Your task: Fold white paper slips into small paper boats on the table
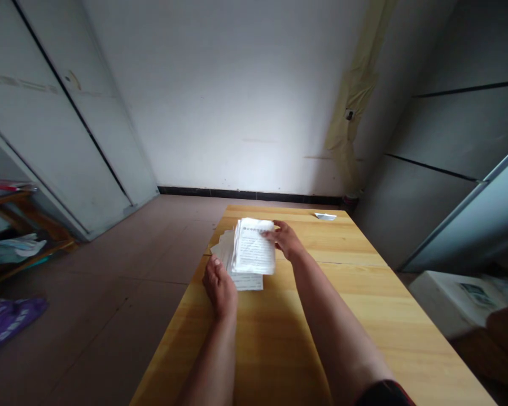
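Observation:
A stack of printed sheets is pinched at its right edge by my right hand, the thumb over the top page and the fingers behind. The top page carries a darker heading line above rows of small print. Beneath and to the left of it, more loose paper sheets lie unevenly spread on the wooden table. My left hand is at the left edge of these lower sheets, its fingers slightly bent and holding nothing that I can see. Whether it touches the paper is hard to tell.
The wooden table has a folded white paper piece near its far right corner. A white box stands beyond its right side. On the floor at left are a purple bag and a wooden shelf with items.

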Motion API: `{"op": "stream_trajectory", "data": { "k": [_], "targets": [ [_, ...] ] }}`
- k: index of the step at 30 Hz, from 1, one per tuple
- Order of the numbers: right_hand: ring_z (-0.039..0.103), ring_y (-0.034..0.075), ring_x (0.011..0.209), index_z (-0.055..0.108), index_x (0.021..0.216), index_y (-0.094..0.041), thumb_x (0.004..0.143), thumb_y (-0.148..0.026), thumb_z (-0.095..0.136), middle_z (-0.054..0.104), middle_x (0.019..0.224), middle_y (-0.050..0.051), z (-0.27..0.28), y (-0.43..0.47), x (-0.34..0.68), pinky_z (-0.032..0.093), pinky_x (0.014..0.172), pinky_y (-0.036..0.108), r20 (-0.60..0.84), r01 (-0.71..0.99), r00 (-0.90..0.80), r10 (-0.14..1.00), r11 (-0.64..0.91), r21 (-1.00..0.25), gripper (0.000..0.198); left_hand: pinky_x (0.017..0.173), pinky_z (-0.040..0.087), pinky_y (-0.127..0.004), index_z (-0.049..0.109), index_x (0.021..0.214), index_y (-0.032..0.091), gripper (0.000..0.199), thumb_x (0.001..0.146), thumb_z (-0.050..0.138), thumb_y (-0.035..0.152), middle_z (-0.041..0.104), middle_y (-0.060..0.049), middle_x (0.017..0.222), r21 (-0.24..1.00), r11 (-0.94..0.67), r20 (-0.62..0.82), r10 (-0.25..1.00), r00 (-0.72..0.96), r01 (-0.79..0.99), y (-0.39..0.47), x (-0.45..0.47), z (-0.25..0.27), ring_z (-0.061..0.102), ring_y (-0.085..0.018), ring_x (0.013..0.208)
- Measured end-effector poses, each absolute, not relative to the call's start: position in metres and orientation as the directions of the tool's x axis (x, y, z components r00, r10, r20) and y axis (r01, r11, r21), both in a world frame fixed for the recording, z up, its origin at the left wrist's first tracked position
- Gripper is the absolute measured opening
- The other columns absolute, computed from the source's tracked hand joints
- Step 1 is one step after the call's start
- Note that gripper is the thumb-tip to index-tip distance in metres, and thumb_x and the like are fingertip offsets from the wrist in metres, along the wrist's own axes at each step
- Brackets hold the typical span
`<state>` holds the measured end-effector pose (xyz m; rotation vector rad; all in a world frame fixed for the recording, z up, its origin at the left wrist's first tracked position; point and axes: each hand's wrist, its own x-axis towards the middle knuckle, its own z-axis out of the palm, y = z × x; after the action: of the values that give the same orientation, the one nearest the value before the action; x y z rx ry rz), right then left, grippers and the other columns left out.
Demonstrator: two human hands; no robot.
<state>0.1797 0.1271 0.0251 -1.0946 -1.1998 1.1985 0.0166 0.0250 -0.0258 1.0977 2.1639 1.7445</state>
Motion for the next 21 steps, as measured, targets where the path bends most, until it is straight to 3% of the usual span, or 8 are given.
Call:
{"op": "stream_trajectory", "data": {
  "k": [2, 5, 9, 11, 14, 17, 21],
  "targets": [
    [0.061, 0.017, 0.062, 0.059, 0.104, -0.017, 0.056, -0.021, 0.075, 0.064, 0.07, 0.0, 0.016, 0.127, 0.174, 0.049, 0.06, 0.03, 0.077, 0.035, 0.029, 0.997, 0.076, -0.996, 0.052, 0.099, 0.04, -0.041, 0.055, 0.122, 0.015, 0.046, 0.091, 0.031, 0.039, 0.059, -0.015, 0.123, 0.906, 0.052, 0.299, 0.624, -0.722, 0.42, 0.024, 0.016, -0.026, 0.052, -0.028, 0.116],
    [0.06, 0.016, 0.068, 0.061, 0.105, -0.018, 0.065, -0.022, 0.067, 0.064, 0.076, 0.001, 0.01, 0.117, 0.179, 0.048, 0.067, 0.03, 0.14, 0.17, 0.064, 0.988, 0.128, -0.977, 0.041, 0.098, 0.041, -0.044, 0.055, 0.122, 0.014, 0.045, 0.083, 0.047, 0.035, 0.061, -0.015, 0.118, 0.864, 0.075, 0.329, 0.665, -0.671, 0.498, 0.024, 0.017, -0.028, 0.053, -0.029, 0.113],
    [0.059, 0.02, 0.09, 0.069, 0.091, -0.021, 0.067, -0.023, 0.067, 0.068, 0.099, 0.005, 0.011, 0.081, 0.184, 0.046, 0.082, 0.033, 0.278, 0.293, -0.123, 0.953, 0.302, -0.907, 0.025, 0.098, 0.041, -0.044, 0.062, 0.11, 0.015, 0.038, 0.074, 0.051, 0.021, 0.064, -0.013, 0.111, 0.766, 0.067, 0.424, 0.695, -0.581, 0.639, 0.027, 0.018, -0.033, 0.055, -0.03, 0.109],
    [0.052, 0.025, 0.108, 0.069, 0.097, -0.022, 0.068, -0.027, 0.071, 0.065, 0.116, 0.007, 0.01, 0.063, 0.181, 0.041, 0.091, 0.039, 0.395, 0.492, -0.457, 0.797, 0.597, -0.634, 0.029, 0.097, 0.041, -0.045, 0.065, 0.105, 0.014, 0.035, 0.075, 0.048, 0.018, 0.064, -0.015, 0.112, 0.711, 0.06, 0.458, 0.716, -0.526, 0.7, 0.028, 0.018, -0.037, 0.056, -0.03, 0.108],
    [0.048, 0.026, 0.112, 0.067, 0.099, -0.024, 0.078, -0.026, 0.067, 0.064, 0.117, 0.006, 0.008, 0.047, 0.173, 0.035, 0.092, 0.043, 0.352, 0.638, -0.629, 0.693, 0.719, -0.277, 0.022, 0.097, 0.041, -0.045, 0.067, 0.1, 0.015, 0.033, 0.077, 0.044, 0.018, 0.063, -0.015, 0.114, 0.652, 0.057, 0.479, 0.742, -0.469, 0.756, 0.031, 0.018, -0.041, 0.055, -0.03, 0.109],
    [0.053, 0.022, 0.102, 0.065, 0.094, -0.021, 0.089, -0.024, 0.055, 0.068, 0.104, 0.005, 0.005, 0.044, 0.166, 0.034, 0.088, 0.04, 0.331, 0.674, -0.672, 0.662, 0.732, -0.094, 0.011, 0.098, 0.04, -0.043, 0.067, 0.101, 0.017, 0.033, 0.081, 0.041, 0.022, 0.064, -0.013, 0.113, 0.664, 0.028, 0.498, 0.728, -0.471, 0.747, 0.034, 0.018, -0.044, 0.055, -0.029, 0.109],
    [0.054, 0.017, 0.078, 0.061, 0.076, -0.018, 0.094, -0.025, 0.049, 0.067, 0.082, 0.003, 0.004, 0.046, 0.162, 0.035, 0.078, 0.032, 0.365, 0.651, -0.709, 0.603, 0.759, 0.009, 0.023, 0.098, 0.04, -0.042, 0.065, 0.106, 0.014, 0.039, 0.086, 0.035, 0.029, 0.065, -0.015, 0.112, 0.715, -0.005, 0.5, 0.702, -0.507, 0.699, 0.033, 0.019, -0.04, 0.056, -0.028, 0.109]
  ]
}}
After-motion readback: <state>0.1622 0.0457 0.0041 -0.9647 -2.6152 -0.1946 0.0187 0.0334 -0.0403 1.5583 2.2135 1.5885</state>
